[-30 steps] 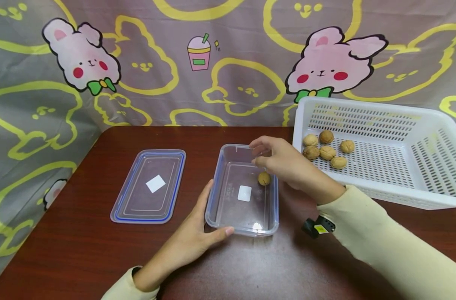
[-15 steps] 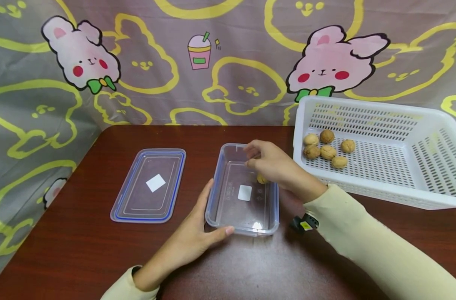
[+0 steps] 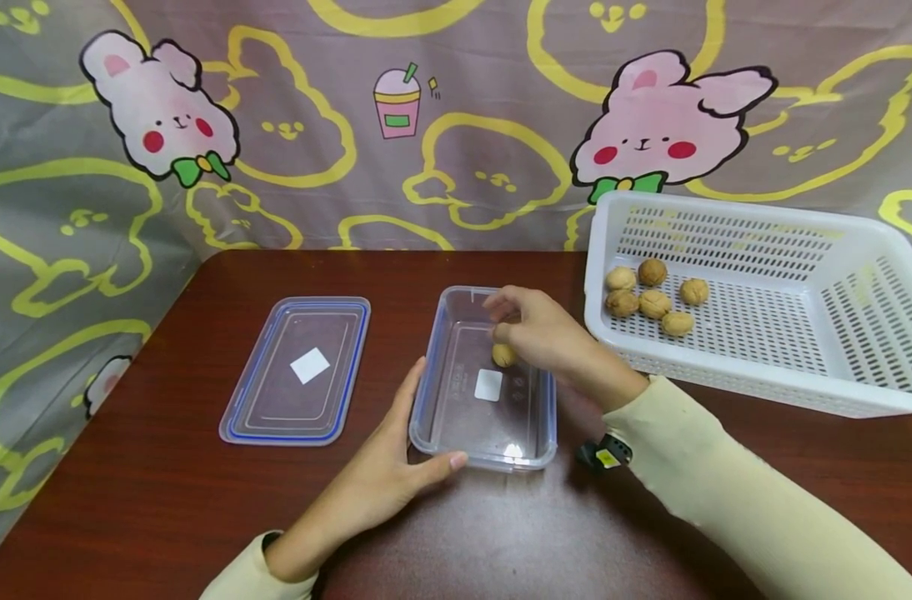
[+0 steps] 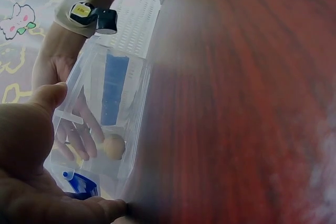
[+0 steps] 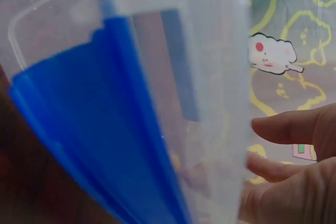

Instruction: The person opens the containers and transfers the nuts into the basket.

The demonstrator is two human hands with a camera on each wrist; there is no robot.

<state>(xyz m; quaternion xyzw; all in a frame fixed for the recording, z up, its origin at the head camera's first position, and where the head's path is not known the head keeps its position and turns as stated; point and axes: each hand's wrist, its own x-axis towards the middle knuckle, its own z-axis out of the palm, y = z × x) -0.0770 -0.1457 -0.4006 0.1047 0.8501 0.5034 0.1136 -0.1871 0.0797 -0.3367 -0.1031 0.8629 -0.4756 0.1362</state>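
A clear plastic food container (image 3: pixel 456 442) stands on the table, and my left hand (image 3: pixel 377 471) holds its near left corner, the thumb along the near side and the fingers against the left wall. Inside lies one walnut (image 3: pixel 503 356), resting on the floor of the container in the left wrist view too. My right hand (image 3: pixel 538 329) reaches over the far right rim, with relaxed fingers (image 4: pixel 86 137) beside the walnut and no nut pinched between them. In the right wrist view, a blue clip flap (image 5: pixel 100 114) of the container fills much of the picture and hides part of the hand.
A white perforated basket (image 3: pixel 764 375) stands at the right with several walnuts (image 3: pixel 654 304) at its left end. The container's lid (image 3: pixel 298 371), edged in blue, lies flat on the left. A patterned cloth (image 3: pixel 456 125) hangs behind the table.
My right hand has moved a little left and lower into the container. The walnut inside has shifted left, away from the right wall. My left hand has stayed in place.
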